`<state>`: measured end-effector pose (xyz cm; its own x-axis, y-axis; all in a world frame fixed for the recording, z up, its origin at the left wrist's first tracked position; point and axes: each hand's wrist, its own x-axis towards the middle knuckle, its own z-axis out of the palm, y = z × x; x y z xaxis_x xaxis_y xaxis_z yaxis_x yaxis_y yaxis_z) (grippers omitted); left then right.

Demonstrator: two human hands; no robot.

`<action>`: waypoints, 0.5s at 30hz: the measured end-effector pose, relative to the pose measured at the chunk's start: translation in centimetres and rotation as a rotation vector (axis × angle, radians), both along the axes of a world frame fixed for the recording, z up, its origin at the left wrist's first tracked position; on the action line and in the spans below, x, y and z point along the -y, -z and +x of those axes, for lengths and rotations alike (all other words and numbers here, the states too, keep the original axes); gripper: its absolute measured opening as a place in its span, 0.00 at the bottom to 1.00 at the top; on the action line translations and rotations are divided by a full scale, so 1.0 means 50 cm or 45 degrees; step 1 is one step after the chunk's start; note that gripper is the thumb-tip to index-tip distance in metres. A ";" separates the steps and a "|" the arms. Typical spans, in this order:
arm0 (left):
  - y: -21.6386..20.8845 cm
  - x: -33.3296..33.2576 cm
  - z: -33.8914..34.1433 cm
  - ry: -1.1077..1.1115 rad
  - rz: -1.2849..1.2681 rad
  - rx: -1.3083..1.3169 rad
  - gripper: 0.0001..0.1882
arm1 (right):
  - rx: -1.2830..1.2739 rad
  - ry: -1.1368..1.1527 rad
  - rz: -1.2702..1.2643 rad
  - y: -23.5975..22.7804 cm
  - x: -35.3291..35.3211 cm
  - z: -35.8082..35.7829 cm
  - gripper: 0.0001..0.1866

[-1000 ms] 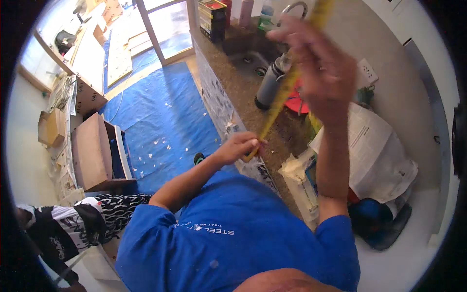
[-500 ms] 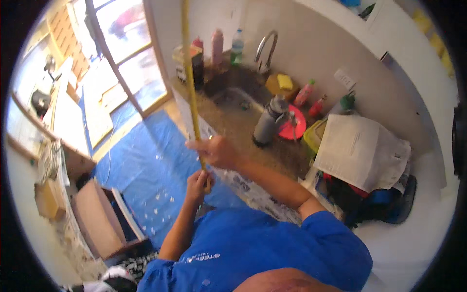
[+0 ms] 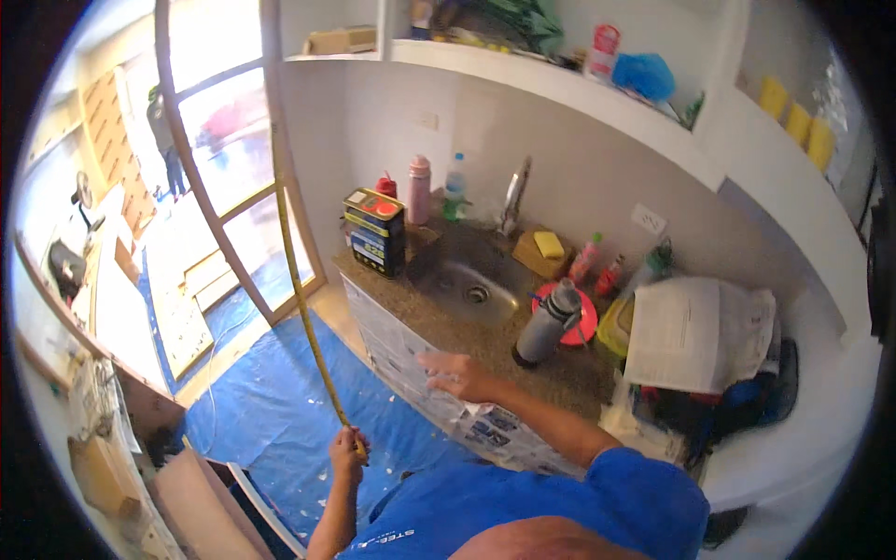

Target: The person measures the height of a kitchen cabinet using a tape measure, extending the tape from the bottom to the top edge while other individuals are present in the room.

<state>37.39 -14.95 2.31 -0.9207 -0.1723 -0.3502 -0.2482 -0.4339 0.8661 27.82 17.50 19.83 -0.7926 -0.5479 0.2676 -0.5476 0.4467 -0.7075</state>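
Note:
My left hand (image 3: pixel 348 455) is wrapped round the lower end of a long yellow tape measure blade (image 3: pixel 304 308). From that fist the blade rises in a slight curve, its upper part overlapping the glazed door frame (image 3: pixel 273 140); I cannot tell whether it touches. My right hand (image 3: pixel 463 379) holds nothing, its fingers stretched out beside the counter's front edge. Below it hangs the printed paper sheeting (image 3: pixel 411 359) that covers the cabinet front. Closest on the worktop is a grey flask (image 3: pixel 548 325), partly over a pink plate (image 3: pixel 585 322).
Sink (image 3: pixel 471 297), tap (image 3: pixel 515 196), a black can (image 3: pixel 375 238), bottles (image 3: pixel 419 191) and a yellow sponge (image 3: pixel 549 245) occupy the counter. White shelving (image 3: pixel 560 89) juts out above. Blue sheeting (image 3: pixel 271 392) covers the floor, with a drawer-like box (image 3: pixel 210 499) at left. A person (image 3: pixel 166 140) stands beyond the door.
My right hand has left the tape blade and moved right, its fingers now spread. The left hand, still gripping the tape, is lower and further left. The view now takes in more shelving.

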 end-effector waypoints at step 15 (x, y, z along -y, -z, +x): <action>0.069 0.074 -0.260 -0.064 0.014 0.100 0.17 | -0.577 0.431 -0.723 -0.483 0.164 -0.516 0.15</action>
<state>24.40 -18.67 -1.15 -0.8806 -0.2132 -0.4231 -0.2930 -0.4567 0.8400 2.00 9.27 43.99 -0.6385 0.0195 0.7694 -0.7357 0.2781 -0.6176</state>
